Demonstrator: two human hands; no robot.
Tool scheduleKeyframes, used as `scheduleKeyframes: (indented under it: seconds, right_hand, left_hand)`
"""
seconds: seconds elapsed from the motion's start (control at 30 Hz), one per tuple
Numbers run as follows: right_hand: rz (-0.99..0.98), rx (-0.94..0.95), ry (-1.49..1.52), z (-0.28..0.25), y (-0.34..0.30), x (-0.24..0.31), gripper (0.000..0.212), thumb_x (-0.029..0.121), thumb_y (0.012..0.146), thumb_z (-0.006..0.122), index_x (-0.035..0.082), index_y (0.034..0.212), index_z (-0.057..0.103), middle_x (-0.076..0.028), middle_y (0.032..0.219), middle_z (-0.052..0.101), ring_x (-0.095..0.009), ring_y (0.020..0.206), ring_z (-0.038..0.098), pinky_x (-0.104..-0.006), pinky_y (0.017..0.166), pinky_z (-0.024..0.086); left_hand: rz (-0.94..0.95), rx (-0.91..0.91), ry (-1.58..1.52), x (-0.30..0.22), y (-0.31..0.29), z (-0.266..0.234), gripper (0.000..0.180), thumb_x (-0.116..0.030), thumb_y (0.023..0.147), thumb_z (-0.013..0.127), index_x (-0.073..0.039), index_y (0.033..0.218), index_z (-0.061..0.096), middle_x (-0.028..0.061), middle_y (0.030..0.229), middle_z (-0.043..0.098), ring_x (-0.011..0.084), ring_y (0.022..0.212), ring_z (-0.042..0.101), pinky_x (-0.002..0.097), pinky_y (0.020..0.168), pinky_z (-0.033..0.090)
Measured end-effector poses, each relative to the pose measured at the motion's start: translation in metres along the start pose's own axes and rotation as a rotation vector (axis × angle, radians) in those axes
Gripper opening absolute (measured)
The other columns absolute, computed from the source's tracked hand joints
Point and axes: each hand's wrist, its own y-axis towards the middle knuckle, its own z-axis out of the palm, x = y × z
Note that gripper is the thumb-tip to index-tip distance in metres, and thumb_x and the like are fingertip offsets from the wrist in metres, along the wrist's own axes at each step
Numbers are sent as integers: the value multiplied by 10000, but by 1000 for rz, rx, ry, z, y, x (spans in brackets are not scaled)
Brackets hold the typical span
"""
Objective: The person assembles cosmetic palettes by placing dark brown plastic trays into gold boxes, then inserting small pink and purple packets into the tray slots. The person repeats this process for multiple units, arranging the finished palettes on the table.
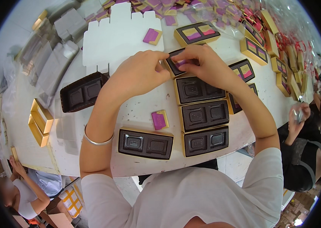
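My right hand (206, 62) pinches a small purple-and-gold wrapped packet (180, 63) over a gold box with a dark two-well tray (173, 68). At that box's left edge, my left hand (143, 72) is curled with its index finger and thumb against it; the hands hide part of the box. Three more gold boxes with unfilled dark trays, a far one (199, 90), a middle one (204, 115) and a near one (206, 140), line up toward me. Another such box (145, 143) sits left of the near one, with a loose packet (160, 119) just beyond it.
Beyond my hands stands a box with two packets (197, 33). Filled boxes (254, 50) and red packets crowd the right. A white flat carton (122, 38) carries one packet; a stack of dark trays (83, 93) and a gold sleeve (40, 122) lie left. Other people sit both sides.
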Motion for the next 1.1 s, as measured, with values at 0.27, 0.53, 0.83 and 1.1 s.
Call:
scheduleKeyframes:
  seconds: [0.27,0.53,0.83,1.1]
  right_hand:
    - [-152,2,-415,5,1,1,83,104,790,628,45,847,621,-90,760,628,-288,713,589,-383,695,392]
    - [-254,-168,-385,-5,48,15,199,171,790,645,13,886,570,-133,812,605,-308,769,579,-393,684,453]
    - [124,-27,295,-8,64,21,244,203,865,584,-2,991,623,-128,934,646,-239,872,618,-316,788,468]
    - [162,-58,633,-15,-8,36,320,214,890,593,-22,1105,576,-111,946,636,-163,849,628,-264,775,502]
  left_hand:
    - [13,-8,-28,-3,-2,1,481,-148,778,530,69,1208,519,138,803,670,155,656,564,282,634,470]
    - [-121,-45,-60,-10,-12,-28,303,-267,838,589,34,851,624,45,648,603,78,585,507,233,527,381]
    - [107,-564,39,2,-13,-31,322,-307,838,648,13,869,643,17,671,594,60,581,483,212,545,382]
    - [141,-226,-424,-17,-8,-21,221,-238,821,665,-43,921,643,-22,717,606,24,591,500,175,468,321]
